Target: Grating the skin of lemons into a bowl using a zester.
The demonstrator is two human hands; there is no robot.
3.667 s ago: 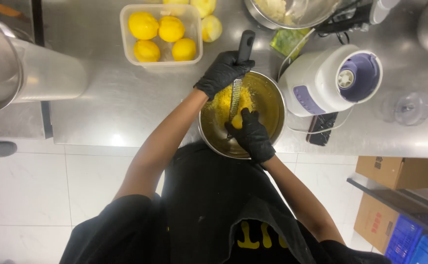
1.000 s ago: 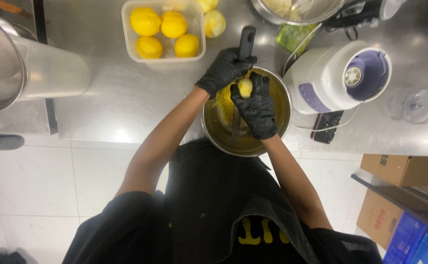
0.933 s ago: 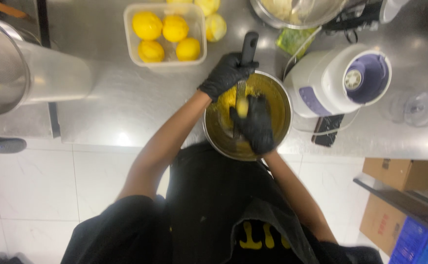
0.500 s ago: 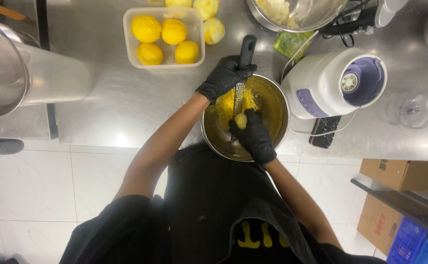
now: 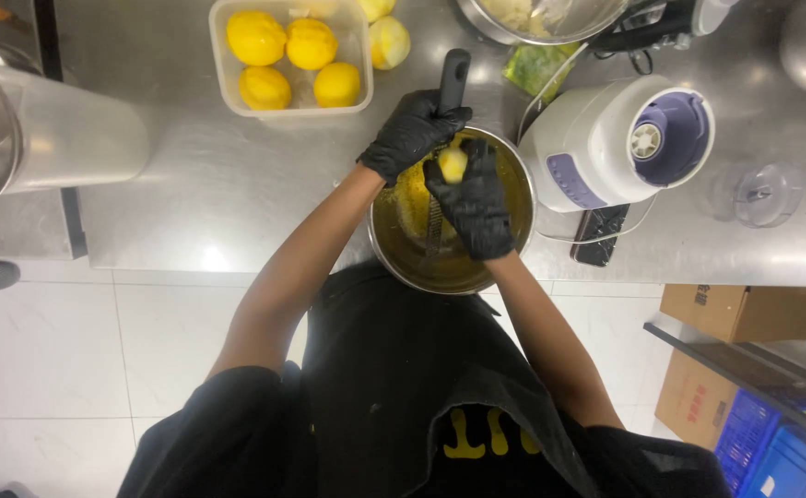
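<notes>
4 whole lemons are seen in 1 clear tub, 2 more beside it. 1 grater, black-handled with its long axis pointing away over 1 steel bowl, is clamped in the left hand. 1 yellow lemon is pinched against it by the right hand.
</notes>
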